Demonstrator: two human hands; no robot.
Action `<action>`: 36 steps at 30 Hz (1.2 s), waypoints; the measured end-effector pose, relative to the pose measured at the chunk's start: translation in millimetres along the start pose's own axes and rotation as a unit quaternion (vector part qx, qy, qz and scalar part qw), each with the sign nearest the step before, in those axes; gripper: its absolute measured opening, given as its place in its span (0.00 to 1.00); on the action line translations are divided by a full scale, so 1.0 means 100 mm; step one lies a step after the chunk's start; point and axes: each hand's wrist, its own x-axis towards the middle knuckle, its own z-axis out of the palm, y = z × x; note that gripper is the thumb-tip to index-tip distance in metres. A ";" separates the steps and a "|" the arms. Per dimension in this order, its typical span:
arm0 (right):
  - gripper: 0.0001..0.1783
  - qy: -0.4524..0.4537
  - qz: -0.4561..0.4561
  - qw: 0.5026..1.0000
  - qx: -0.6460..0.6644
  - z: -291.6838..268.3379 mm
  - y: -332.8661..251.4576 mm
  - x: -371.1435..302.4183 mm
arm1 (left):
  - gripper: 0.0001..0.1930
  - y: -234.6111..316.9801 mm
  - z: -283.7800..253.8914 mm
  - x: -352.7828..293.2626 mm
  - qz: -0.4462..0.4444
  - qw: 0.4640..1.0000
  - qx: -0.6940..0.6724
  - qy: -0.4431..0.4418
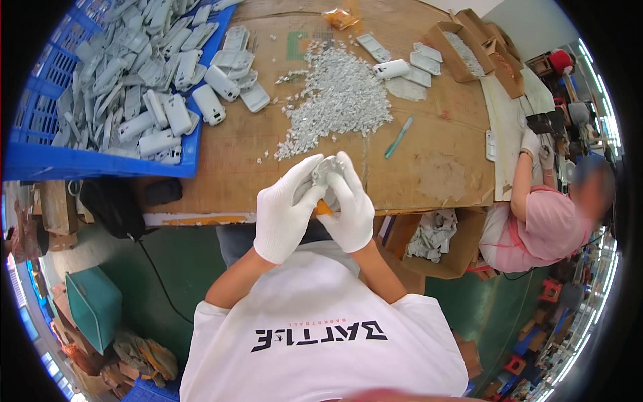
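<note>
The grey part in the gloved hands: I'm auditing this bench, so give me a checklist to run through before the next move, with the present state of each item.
1. Both hands gloved: ok, left hand and right hand wear white gloves.
2. Grey part held by both hands: ok, fingers of both close around it.
3. Part seated correctly: cannot tell, fingers hide most of it.
4. Small pieces within reach: ok, pile of small grey pieces lies just ahead.
5. Casings stocked: ok, blue crate is full.
6. Teal tool free: ok, it lies alone on the cardboard.
</note>
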 end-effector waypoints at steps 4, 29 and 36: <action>0.36 0.005 0.009 0.999 0.052 -0.01 0.11 -0.04 | 0.22 -0.05 -0.01 0.05 0.013 1.000 0.014 -0.023; 0.10 -0.022 -0.049 0.970 -0.238 0.01 1.68 0.58 | 0.10 -0.61 -1.06 1.58 0.006 0.620 0.749 0.234; 0.04 -0.216 0.074 0.937 -0.263 -0.17 1.72 0.56 | 0.05 -0.79 -1.12 1.45 0.046 0.653 0.703 0.279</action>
